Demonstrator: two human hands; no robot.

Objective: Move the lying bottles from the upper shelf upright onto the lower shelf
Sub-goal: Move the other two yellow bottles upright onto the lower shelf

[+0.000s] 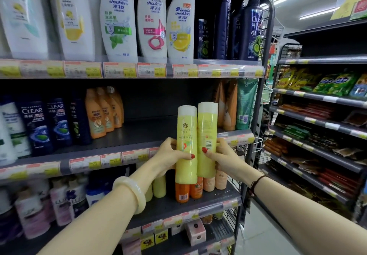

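my left hand grips one yellow bottle and my right hand grips a second yellow bottle, both upright and touching, held in front of the upper shelf, above the lower shelf.

Middle shelf, centre frame: bare dark board, orange bottles and Clear bottles standing left. Lower shelf below carries orange-capped bottles upright, lower centre.

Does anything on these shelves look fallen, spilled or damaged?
Nothing stands out. Shelf bottles stand upright, with no spill visible. The two yellow bottles are upright in the left hand and right hand, not shelved.
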